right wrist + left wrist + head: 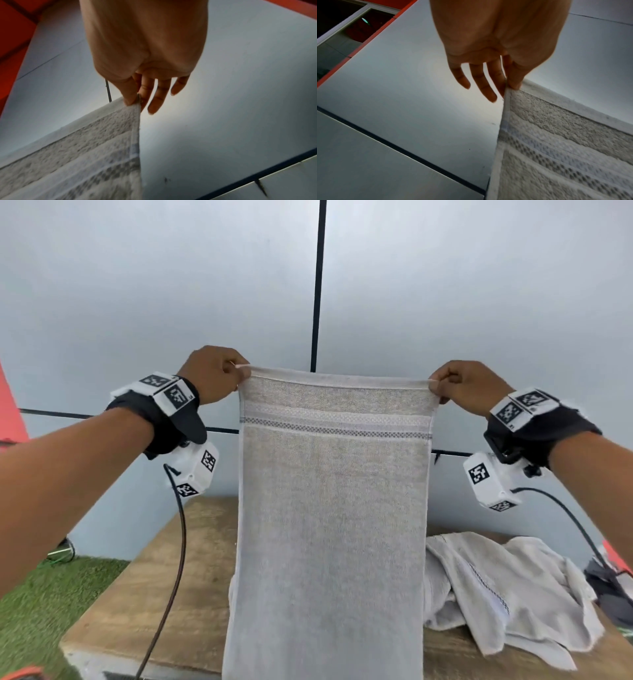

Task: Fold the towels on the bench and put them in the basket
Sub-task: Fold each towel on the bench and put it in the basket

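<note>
A pale grey towel (332, 508) with a woven stripe band near its top hangs straight down in front of me, stretched flat between both hands. My left hand (219, 374) pinches its top left corner, thumb against forefinger, as the left wrist view shows (513, 82). My right hand (462, 386) pinches the top right corner the same way (135, 100). The other fingers of each hand hang free behind the cloth. The towel's lower end reaches down past the wooden bench (164, 570). A second towel (507, 594) lies crumpled on the bench at the right. No basket is in view.
A grey panelled wall (171, 285) with dark seams stands close behind the bench. Green artificial turf (44, 604) covers the floor at the left. Cables from the wrist cameras hang down over the bench on both sides. Something dark lies at the bench's far right edge (613, 594).
</note>
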A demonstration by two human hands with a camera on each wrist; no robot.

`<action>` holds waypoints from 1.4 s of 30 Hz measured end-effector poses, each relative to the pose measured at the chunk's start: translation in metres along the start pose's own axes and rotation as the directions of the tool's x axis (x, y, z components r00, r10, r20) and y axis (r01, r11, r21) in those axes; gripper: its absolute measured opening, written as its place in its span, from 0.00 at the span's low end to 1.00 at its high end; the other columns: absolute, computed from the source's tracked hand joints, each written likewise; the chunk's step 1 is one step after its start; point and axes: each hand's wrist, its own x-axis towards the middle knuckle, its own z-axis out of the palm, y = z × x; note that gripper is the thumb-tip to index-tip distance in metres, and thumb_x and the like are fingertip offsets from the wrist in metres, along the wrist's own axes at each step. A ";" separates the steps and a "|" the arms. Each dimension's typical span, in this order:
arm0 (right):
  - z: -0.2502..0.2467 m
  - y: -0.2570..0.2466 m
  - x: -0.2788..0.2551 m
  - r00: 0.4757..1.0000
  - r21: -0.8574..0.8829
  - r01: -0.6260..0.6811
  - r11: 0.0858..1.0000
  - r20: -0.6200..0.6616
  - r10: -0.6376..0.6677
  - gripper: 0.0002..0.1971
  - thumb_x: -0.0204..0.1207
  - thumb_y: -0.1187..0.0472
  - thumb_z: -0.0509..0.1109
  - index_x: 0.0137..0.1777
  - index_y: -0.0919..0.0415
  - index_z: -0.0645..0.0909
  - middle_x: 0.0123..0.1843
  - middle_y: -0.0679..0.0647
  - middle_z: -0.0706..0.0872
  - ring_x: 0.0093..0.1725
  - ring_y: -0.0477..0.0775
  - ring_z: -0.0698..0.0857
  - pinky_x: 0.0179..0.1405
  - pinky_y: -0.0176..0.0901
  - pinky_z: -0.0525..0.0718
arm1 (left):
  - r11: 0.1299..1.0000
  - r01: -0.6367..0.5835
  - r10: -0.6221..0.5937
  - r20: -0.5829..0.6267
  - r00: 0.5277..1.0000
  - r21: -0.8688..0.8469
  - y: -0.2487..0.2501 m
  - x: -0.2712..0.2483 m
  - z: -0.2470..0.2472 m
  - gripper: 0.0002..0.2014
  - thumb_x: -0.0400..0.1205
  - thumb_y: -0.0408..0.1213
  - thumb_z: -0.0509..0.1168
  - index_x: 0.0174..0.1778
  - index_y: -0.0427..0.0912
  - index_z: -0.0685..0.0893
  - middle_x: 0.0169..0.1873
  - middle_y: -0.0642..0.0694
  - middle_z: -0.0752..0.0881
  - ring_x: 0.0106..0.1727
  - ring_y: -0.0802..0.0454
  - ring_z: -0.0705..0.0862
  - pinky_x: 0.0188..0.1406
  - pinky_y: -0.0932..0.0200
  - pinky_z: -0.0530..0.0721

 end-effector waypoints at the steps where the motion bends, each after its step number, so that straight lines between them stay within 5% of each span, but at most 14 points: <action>1: 0.004 0.000 0.010 0.999 -0.019 0.015 1.000 -0.032 -0.015 0.01 0.78 0.65 0.67 0.46 0.60 0.80 0.37 0.54 0.84 0.35 0.49 0.82 0.44 0.43 0.79 | 1.000 -0.002 0.003 -0.043 0.999 0.013 -0.002 0.008 0.002 0.07 0.82 0.39 0.64 0.49 0.44 0.86 0.42 0.40 0.89 0.49 0.43 0.86 0.55 0.53 0.80; 5: 0.011 -0.007 0.047 0.985 -0.054 0.071 0.996 -0.151 -0.078 0.02 0.77 0.63 0.67 0.44 0.57 0.80 0.38 0.55 0.84 0.32 0.46 0.83 0.36 0.38 0.77 | 0.999 -0.028 0.032 -0.168 0.985 0.024 -0.003 0.037 0.001 0.09 0.82 0.40 0.63 0.52 0.43 0.86 0.48 0.39 0.88 0.50 0.41 0.85 0.56 0.51 0.81; 8: 0.009 -0.013 0.068 0.976 -0.039 0.093 0.995 -0.196 -0.098 0.01 0.77 0.63 0.67 0.45 0.57 0.80 0.41 0.56 0.84 0.37 0.55 0.84 0.44 0.44 0.80 | 1.000 -0.017 0.018 -0.190 0.982 0.007 -0.005 0.055 -0.003 0.10 0.82 0.40 0.62 0.53 0.42 0.86 0.49 0.39 0.88 0.51 0.41 0.86 0.55 0.50 0.82; 12: 0.012 -0.011 0.077 0.974 -0.031 0.111 0.993 -0.195 -0.115 0.02 0.77 0.64 0.68 0.45 0.56 0.79 0.35 0.50 0.82 0.31 0.45 0.82 0.49 0.47 0.80 | 1.000 0.004 -0.006 -0.182 0.983 -0.012 -0.012 0.059 -0.004 0.09 0.82 0.42 0.63 0.52 0.44 0.86 0.46 0.41 0.88 0.51 0.42 0.86 0.56 0.50 0.81; 18: 0.043 0.014 0.029 0.993 0.007 0.098 0.995 -0.060 -0.097 0.11 0.77 0.65 0.68 0.38 0.49 0.77 0.36 0.49 0.82 0.38 0.56 0.83 0.53 0.52 0.80 | 1.000 0.018 -0.018 -0.051 0.999 -0.005 -0.035 0.011 0.022 0.07 0.82 0.39 0.63 0.50 0.46 0.86 0.40 0.47 0.85 0.48 0.47 0.83 0.47 0.60 0.74; 23: 0.083 0.051 -0.035 0.989 -0.076 0.039 0.996 0.144 -0.028 0.08 0.76 0.59 0.68 0.39 0.45 0.79 0.37 0.40 0.82 0.40 0.47 0.81 0.56 0.58 0.77 | 1.000 0.016 -0.014 0.133 0.991 -0.013 -0.071 -0.065 0.052 0.04 0.81 0.36 0.66 0.46 0.46 0.87 0.41 0.48 0.87 0.44 0.53 0.83 0.41 0.71 0.74; 27: 0.113 0.073 -0.096 0.955 -0.098 0.047 0.994 0.296 -0.016 0.08 0.76 0.61 0.70 0.42 0.44 0.80 0.39 0.37 0.84 0.44 0.38 0.81 0.58 0.48 0.73 | 1.000 -0.001 0.004 0.280 0.960 -0.008 -0.110 -0.129 0.072 0.08 0.77 0.36 0.71 0.45 0.57 0.87 0.41 0.53 0.88 0.43 0.60 0.84 0.44 0.72 0.76; 30: 0.137 0.085 -0.138 0.927 -0.069 0.037 0.997 0.374 -0.008 0.11 0.74 0.64 0.72 0.41 0.45 0.81 0.41 0.42 0.87 0.45 0.47 0.85 0.51 0.39 0.75 | 1.000 -0.012 0.021 0.357 0.934 -0.026 -0.135 -0.177 0.093 0.09 0.75 0.36 0.74 0.45 0.57 0.88 0.41 0.56 0.88 0.44 0.60 0.84 0.48 0.62 0.80; 34: 0.174 0.109 -0.183 0.854 -0.128 0.038 0.991 0.519 0.035 0.14 0.72 0.60 0.75 0.38 0.36 0.80 0.42 0.41 0.89 0.46 0.43 0.85 0.55 0.44 0.79 | 0.996 -0.073 0.036 0.464 0.885 0.061 -0.156 -0.233 0.121 0.09 0.73 0.39 0.74 0.45 0.57 0.90 0.42 0.57 0.88 0.43 0.55 0.86 0.43 0.60 0.79; 37: 0.192 0.115 -0.207 0.782 -0.187 0.032 0.982 0.616 0.092 0.11 0.72 0.61 0.75 0.38 0.40 0.81 0.42 0.40 0.88 0.45 0.37 0.83 0.59 0.41 0.77 | 0.997 -0.052 0.013 0.506 0.862 0.064 -0.167 -0.263 0.138 0.11 0.71 0.37 0.77 0.45 0.57 0.91 0.42 0.57 0.89 0.43 0.56 0.86 0.43 0.64 0.78; 40: 0.205 0.126 -0.222 0.761 -0.207 0.024 0.978 0.638 0.117 0.16 0.71 0.63 0.74 0.35 0.37 0.80 0.39 0.31 0.83 0.43 0.30 0.80 0.59 0.41 0.79 | 0.998 0.007 -0.034 0.497 0.867 0.056 -0.171 -0.279 0.149 0.11 0.71 0.37 0.76 0.46 0.56 0.91 0.44 0.58 0.90 0.43 0.64 0.83 0.47 0.67 0.78; 42: 0.213 0.137 -0.229 0.758 -0.222 0.030 0.975 0.640 0.123 0.15 0.71 0.60 0.75 0.35 0.35 0.81 0.38 0.28 0.81 0.47 0.35 0.81 0.67 0.49 0.73 | 0.997 0.016 -0.051 0.501 0.864 0.074 -0.174 -0.287 0.155 0.11 0.72 0.39 0.75 0.48 0.57 0.90 0.46 0.58 0.90 0.44 0.64 0.84 0.52 0.61 0.82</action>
